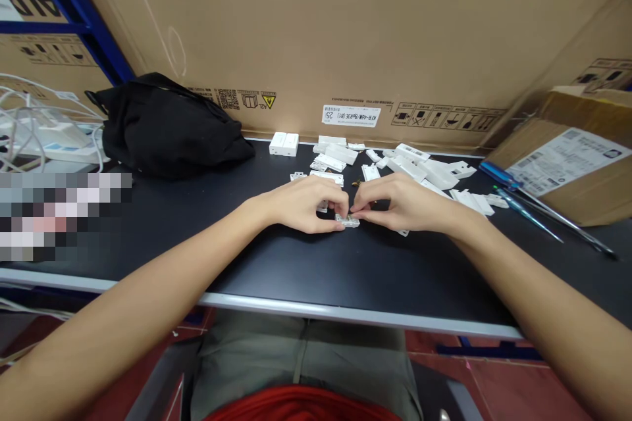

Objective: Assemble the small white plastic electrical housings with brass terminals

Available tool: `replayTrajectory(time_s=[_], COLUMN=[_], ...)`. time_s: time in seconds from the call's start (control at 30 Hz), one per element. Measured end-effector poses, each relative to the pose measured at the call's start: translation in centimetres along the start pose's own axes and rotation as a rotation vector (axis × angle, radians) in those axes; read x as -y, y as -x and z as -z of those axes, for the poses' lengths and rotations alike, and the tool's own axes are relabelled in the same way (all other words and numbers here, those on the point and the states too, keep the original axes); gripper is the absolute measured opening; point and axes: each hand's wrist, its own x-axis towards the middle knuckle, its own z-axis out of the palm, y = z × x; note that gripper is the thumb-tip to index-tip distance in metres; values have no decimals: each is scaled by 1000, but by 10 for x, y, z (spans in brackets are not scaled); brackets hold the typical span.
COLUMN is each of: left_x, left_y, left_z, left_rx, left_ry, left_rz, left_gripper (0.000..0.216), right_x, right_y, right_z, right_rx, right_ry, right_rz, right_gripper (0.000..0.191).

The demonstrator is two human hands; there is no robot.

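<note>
Both my hands meet at the middle of a black table (247, 263). My left hand (306, 204) and my right hand (399, 205) are closed in a pinch on the same small white plastic part (348, 221), which rests on the table between the fingertips. Behind the hands lies a scatter of several white plastic pieces (405, 168), some long and flat. A pair of white blocks (284, 143) stands apart at the back.
A black bag (168, 125) lies at the back left beside white cables (29, 125). Two blue-handled screwdrivers (523, 200) lie at the right by a cardboard box (577, 164). Large cardboard cartons (320, 33) wall the back. The table's grey front edge (345, 312) is near my lap.
</note>
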Motion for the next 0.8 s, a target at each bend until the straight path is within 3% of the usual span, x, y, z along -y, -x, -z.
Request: replayTrajectory(time_s=[0.8], left_x=[0], left_y=[-1], left_z=[-2], left_rx=[14], left_ry=[-40], left_rz=[-50], left_gripper=[13], right_x=[3], right_y=[0], right_z=[1], right_rx=[57], right_ry=[5], right_rz=[-8], right_gripper=[19])
